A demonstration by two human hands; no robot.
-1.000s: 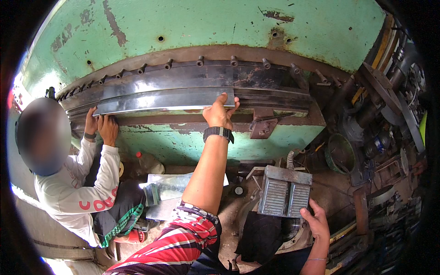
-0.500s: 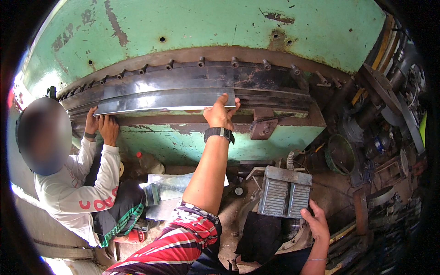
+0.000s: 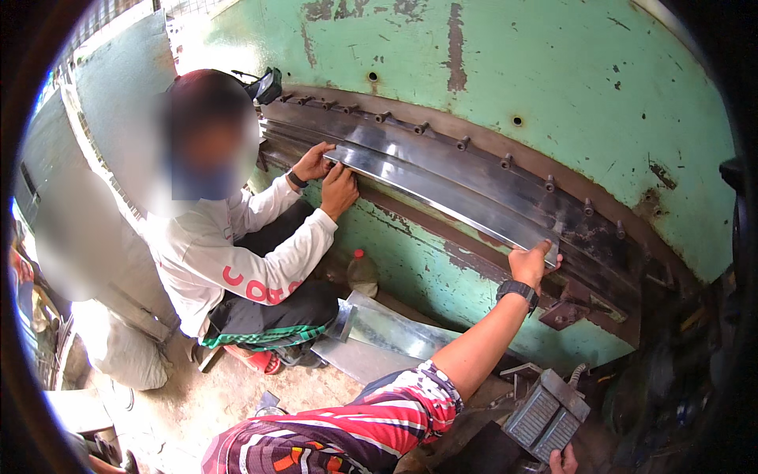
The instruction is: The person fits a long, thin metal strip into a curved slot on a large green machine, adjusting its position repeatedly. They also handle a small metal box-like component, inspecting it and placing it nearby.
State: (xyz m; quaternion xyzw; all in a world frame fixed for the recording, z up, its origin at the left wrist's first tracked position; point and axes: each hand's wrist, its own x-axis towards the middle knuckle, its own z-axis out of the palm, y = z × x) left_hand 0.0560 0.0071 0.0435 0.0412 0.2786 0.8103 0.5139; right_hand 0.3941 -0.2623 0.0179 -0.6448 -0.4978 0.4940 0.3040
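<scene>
A long, shiny sheet metal strip (image 3: 442, 197) lies in the long jaw of a green press machine (image 3: 584, 103). My left hand (image 3: 533, 265), a black watch on its wrist, grips the strip's right end with the thumb on top. At the left end, a co-worker's two hands (image 3: 338, 189) hold the same strip. Low on the right is a grey metal foot pedal (image 3: 546, 415) with two ribbed treads. My right hand (image 3: 564, 460) has its fingers at the pedal's lower corner; most of the hand is cut off by the frame edge.
The co-worker (image 3: 229, 245), in a white long-sleeved top, crouches on the left. Flat metal sheets (image 3: 403, 336) lie on the floor beside a bottle with a red cap (image 3: 362, 272). A row of bolts (image 3: 506, 161) lines the machine. A pale sack (image 3: 130, 347) stands far left.
My view has swung left, so the machine, strip and pedal appear farther right and the co-worker nearer the middle. Both ends of the strip are still held.
</scene>
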